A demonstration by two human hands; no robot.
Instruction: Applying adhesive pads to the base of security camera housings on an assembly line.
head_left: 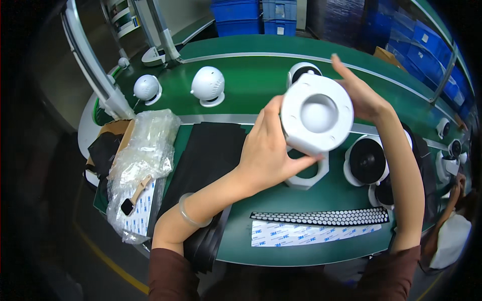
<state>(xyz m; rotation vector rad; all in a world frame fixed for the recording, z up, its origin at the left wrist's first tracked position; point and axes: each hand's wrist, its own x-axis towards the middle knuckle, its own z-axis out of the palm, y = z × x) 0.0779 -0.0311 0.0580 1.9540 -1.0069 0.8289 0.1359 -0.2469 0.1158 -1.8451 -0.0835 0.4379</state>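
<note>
My left hand [266, 150] grips a white round plastic housing [296, 120] from its left and lower side, thumb below and fingers along the edge. A shallow round recess [319, 114] in the housing faces up toward me. My right hand [362, 95] is at the housing's right side with its thumb stretched up and away; its other fingers are hidden, so I cannot tell how firmly they touch. Below the housing, a white ring-shaped part [307, 181] lies on the green table. Behind it stands a white device with a dark front [302, 70].
Nearby lie a honeycomb-dotted adhesive strip [321, 217], its printed backing sheet [306, 236], black sheets [208, 150], a plastic bag [145, 145] and a watch [129, 204]. White ball-shaped devices [208, 84] stand at the back, black-fronted ones [367, 161] at right. A person [452, 233] sits far right.
</note>
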